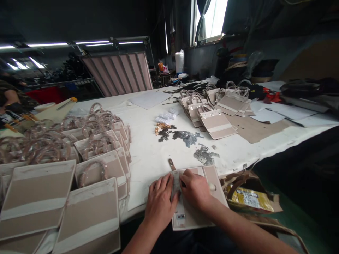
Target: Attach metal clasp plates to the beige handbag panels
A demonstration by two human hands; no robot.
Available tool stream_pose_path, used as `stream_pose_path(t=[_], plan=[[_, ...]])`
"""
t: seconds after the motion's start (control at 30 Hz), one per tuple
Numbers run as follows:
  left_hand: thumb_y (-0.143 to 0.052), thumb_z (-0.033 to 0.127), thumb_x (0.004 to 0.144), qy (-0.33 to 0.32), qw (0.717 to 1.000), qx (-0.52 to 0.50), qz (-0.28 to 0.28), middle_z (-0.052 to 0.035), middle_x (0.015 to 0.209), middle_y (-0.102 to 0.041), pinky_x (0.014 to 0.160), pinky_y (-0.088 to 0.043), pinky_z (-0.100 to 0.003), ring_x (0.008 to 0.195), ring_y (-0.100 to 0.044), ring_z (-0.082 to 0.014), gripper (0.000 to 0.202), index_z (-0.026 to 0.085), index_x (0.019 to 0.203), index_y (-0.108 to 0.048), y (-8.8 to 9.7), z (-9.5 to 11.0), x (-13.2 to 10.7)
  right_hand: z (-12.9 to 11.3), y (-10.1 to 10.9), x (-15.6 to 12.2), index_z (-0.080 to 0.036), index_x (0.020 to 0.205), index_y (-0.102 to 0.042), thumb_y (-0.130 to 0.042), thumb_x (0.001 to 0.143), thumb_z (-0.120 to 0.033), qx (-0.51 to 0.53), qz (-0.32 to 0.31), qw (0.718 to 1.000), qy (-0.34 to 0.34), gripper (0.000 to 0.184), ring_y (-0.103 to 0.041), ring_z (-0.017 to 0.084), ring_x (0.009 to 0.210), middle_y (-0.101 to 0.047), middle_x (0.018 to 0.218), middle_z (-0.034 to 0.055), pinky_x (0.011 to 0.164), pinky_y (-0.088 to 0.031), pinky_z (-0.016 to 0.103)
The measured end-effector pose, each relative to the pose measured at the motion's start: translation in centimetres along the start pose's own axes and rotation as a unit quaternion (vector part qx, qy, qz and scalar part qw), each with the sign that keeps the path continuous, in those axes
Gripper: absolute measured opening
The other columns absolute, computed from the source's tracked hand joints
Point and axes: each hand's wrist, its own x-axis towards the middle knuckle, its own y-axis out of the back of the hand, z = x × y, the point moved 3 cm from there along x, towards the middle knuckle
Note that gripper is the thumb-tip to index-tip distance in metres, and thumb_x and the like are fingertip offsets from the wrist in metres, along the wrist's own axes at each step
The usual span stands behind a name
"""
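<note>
A beige bag panel [197,224] with a pale strip along one side lies at the table's front edge, under both my hands. My left hand [161,195] rests on its left edge, fingers stretched out flat and thumb toward the middle. Curled over the panel's upper part, my right hand [195,187] is closed, with a small dark bit showing at its fingers; what it holds is mostly hidden. A pale rounded end [212,186] shows beside my right wrist. Near the panel's lower left is a small metal plate [180,216]. Just beyond the top edge lies a short metal piece [171,164].
Beige bags with wrapped handles [99,169] are stacked at left, more bags [215,121] at the back right. Small grey metal plates [188,137] and gold pieces [160,127] lie mid-table. An open carton [250,197] stands below the right edge. A person's arm [10,97] shows far left.
</note>
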Motion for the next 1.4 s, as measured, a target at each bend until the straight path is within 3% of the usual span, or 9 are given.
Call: stream_pose_path(t=[0.3, 0.47, 0.6, 0.73, 0.87, 0.97, 1.07, 1.27, 1.4], plan=[[-0.058, 0.031, 0.101, -0.036, 0.999, 0.033, 0.025, -0.0111, 0.149, -0.066, 0.113, -0.045, -0.050, 0.133, -0.059, -0.0320, 0.048, 0.023, 0.148, -0.062, -0.9, -0.5, 0.0, -0.1, -0.3, 0.9, -0.020, 0.100, -0.073, -0.061, 0.093, -0.020, -0.014, -0.045, 0.998, 0.052, 0.014, -0.071, 0.024, 0.086, -0.074, 0.105, 0.0097, 0.069, -0.046, 0.030], [-0.058, 0.031, 0.101, -0.051, 0.997, 0.058, 0.026, -0.0143, 0.147, -0.067, 0.110, -0.046, -0.054, 0.130, -0.061, -0.0351, 0.046, 0.019, 0.145, -0.064, -1.1, -0.3, 0.2, -0.8, 0.2, 1.1, -0.018, 0.105, -0.075, -0.058, 0.094, -0.017, -0.035, -0.066, 0.995, 0.073, 0.020, -0.073, 0.027, 0.088, -0.076, 0.108, 0.0137, 0.068, -0.049, 0.031], [-0.062, 0.031, 0.100, -0.045, 0.997, 0.051, 0.021, -0.0133, 0.146, -0.067, 0.108, -0.048, -0.050, 0.130, -0.061, -0.0332, 0.049, 0.020, 0.147, -0.062, -0.7, -0.4, 0.1, -0.6, 1.3, 1.5, -0.018, 0.101, -0.078, -0.059, 0.093, -0.020, -0.023, -0.064, 0.995, 0.066, 0.021, -0.073, 0.024, 0.083, -0.078, 0.106, 0.0120, 0.067, -0.048, 0.029], [-0.062, 0.035, 0.099, -0.024, 0.999, 0.020, 0.039, -0.0116, 0.145, -0.067, 0.108, -0.047, -0.049, 0.131, -0.060, -0.0317, 0.053, 0.024, 0.151, -0.059, -0.3, -0.7, -0.2, 3.4, 4.1, 4.2, -0.024, 0.092, -0.082, -0.057, 0.098, -0.030, 0.031, -0.039, 0.999, 0.016, 0.026, -0.072, 0.019, 0.081, -0.081, 0.097, 0.0052, 0.071, -0.047, 0.026], [-0.066, 0.037, 0.096, -0.006, 0.999, -0.016, 0.047, -0.0106, 0.144, -0.068, 0.108, -0.046, -0.050, 0.130, -0.061, -0.0325, 0.055, 0.027, 0.150, -0.061, -0.7, -1.1, -0.2, 10.3, 6.9, 8.9, -0.029, 0.109, -0.084, -0.057, 0.098, -0.038, -0.019, 0.023, 0.990, -0.140, 0.031, -0.073, 0.022, 0.094, -0.082, 0.112, 0.0053, 0.073, -0.047, 0.027], [-0.069, 0.037, 0.094, 0.012, 0.998, -0.035, 0.042, -0.0098, 0.143, -0.069, 0.108, -0.046, -0.051, 0.129, -0.061, -0.0329, 0.057, 0.027, 0.149, -0.061, -1.1, -1.4, -0.1, 14.0, 7.1, 12.0, -0.027, 0.109, -0.085, -0.062, 0.094, -0.038, -0.041, 0.013, 0.981, -0.189, 0.030, -0.073, 0.024, 0.095, -0.082, 0.110, 0.0088, 0.071, -0.046, 0.028], [-0.070, 0.036, 0.093, 0.025, 0.998, -0.049, 0.032, -0.0097, 0.144, -0.068, 0.109, -0.045, -0.052, 0.130, -0.060, -0.0335, 0.058, 0.027, 0.149, -0.062, -1.1, -1.4, -0.2, 15.6, 6.1, 13.5, -0.025, 0.103, -0.086, -0.065, 0.090, -0.035, -0.050, -0.001, 0.976, -0.214, 0.026, -0.073, 0.024, 0.092, -0.082, 0.106, 0.0097, 0.069, -0.044, 0.028], [-0.071, 0.037, 0.093, 0.045, 0.996, -0.075, 0.000, -0.0108, 0.145, -0.066, 0.113, -0.042, -0.055, 0.132, -0.057, -0.0338, 0.060, 0.024, 0.151, -0.059, -0.8, -1.0, -0.2, 15.5, 6.1, 14.1, -0.021, 0.102, -0.084, -0.064, 0.090, -0.030, -0.067, -0.019, 0.979, -0.194, 0.025, -0.071, 0.027, 0.095, -0.081, 0.108, 0.0132, 0.068, -0.041, 0.030], [-0.073, 0.037, 0.092, 0.051, 0.994, -0.096, -0.005, -0.0099, 0.145, -0.066, 0.113, -0.042, -0.054, 0.133, -0.056, -0.0334, 0.062, 0.026, 0.151, -0.058, -0.7, -0.9, -0.2, 11.7, 7.3, 12.3, -0.021, 0.101, -0.083, -0.064, 0.092, -0.032, -0.019, -0.038, 0.992, -0.117, 0.024, -0.070, 0.022, 0.086, -0.081, 0.096, 0.0075, 0.070, -0.044, 0.028]])
